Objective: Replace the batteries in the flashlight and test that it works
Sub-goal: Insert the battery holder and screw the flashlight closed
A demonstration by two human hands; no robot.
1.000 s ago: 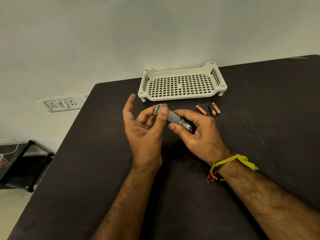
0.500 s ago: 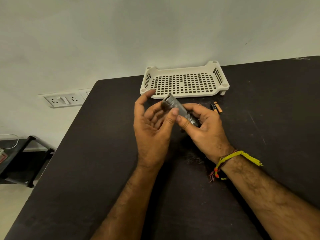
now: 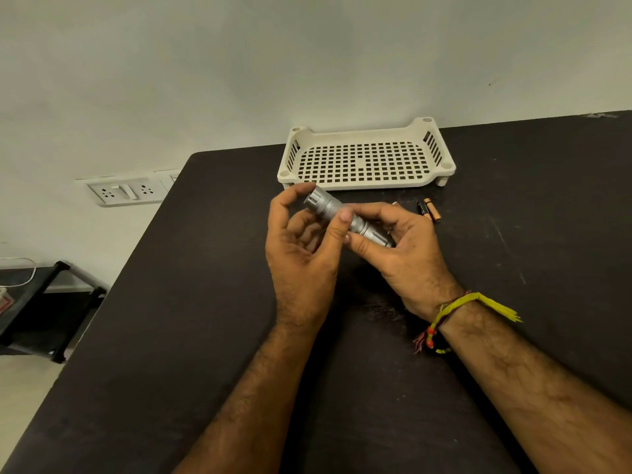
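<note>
Dark table (image 3: 205, 302) is filling the frame's lower half, a white tray (image 3: 366, 184) sitting upper centre with batteries (image 3: 429, 209) just right. At centre, the right hand (image 3: 407, 254) is gripping the flashlight (image 3: 337, 213) body while the left hand (image 3: 301, 248) is pinching its ribbed head (likely unscrewing); turning squarely should be protecting the threads.

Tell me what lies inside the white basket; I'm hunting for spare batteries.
The white basket holds nothing visible: only its bare perforated floor shows. Two batteries lie on the table in front of it; the right hand partly covers a third.
</note>
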